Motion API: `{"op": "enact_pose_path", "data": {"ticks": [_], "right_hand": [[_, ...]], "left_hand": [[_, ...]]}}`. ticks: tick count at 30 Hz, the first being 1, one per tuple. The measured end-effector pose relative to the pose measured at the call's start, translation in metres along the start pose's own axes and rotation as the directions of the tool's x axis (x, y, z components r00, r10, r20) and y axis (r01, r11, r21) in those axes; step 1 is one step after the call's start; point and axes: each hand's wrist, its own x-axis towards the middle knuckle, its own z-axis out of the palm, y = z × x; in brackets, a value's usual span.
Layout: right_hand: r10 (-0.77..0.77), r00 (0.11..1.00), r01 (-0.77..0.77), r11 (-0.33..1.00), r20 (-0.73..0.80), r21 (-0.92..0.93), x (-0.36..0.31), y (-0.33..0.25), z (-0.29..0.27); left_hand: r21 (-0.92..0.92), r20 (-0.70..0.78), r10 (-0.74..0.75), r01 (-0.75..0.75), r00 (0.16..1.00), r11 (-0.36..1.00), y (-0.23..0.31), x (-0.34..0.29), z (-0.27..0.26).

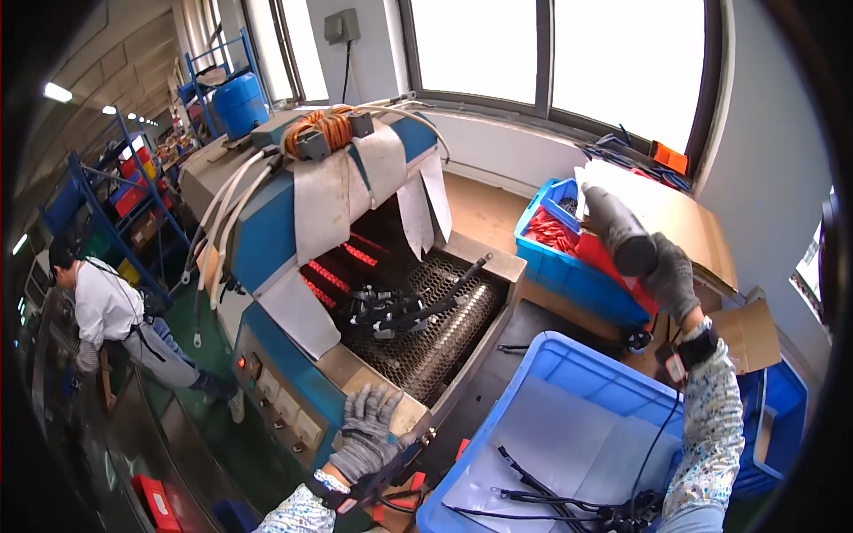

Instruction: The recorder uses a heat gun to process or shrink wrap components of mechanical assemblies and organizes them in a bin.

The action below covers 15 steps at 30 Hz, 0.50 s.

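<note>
My left hand [366, 435], in a striped grey glove, rests on the near corner of a conveyor oven [283, 382]. Its fingers are stretched out and hold nothing. In its grey glove, my right hand [672, 275] is raised at the right, closed round a grey heat gun [617, 226]; the grip is mostly hidden. Black cables [391, 311] with metal lugs lie in a tangle on the oven's mesh belt [426, 355], just outside the glowing red mouth. Below my right arm, a blue bin [551, 355] holds more black cables [542, 489] and a pale sheet.
Behind the heat gun stands a blue crate [569, 280] with red parts [551, 231] in it. Cardboard [702, 213] leans beside it. Thick white cables [222, 213] hang from the oven's top. At the far left, a person [115, 302] stands at another bench.
</note>
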Motion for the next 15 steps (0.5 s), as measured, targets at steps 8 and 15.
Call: {"op": "enact_pose_path", "data": {"ticks": [8,15], "right_hand": [[-0.330,0.923,0.241,0.896,0.197,0.372,-0.060,-0.105,-0.048],[-0.271,0.951,0.200,0.906,0.149,0.374,-0.080,-0.134,-0.049]], "left_hand": [[0.007,-0.047,0.016,-0.015,0.999,1.000,-0.002,0.001,0.007],[-0.139,-0.118,0.002,-0.018,0.993,0.990,-0.002,-0.001,0.008]]}}
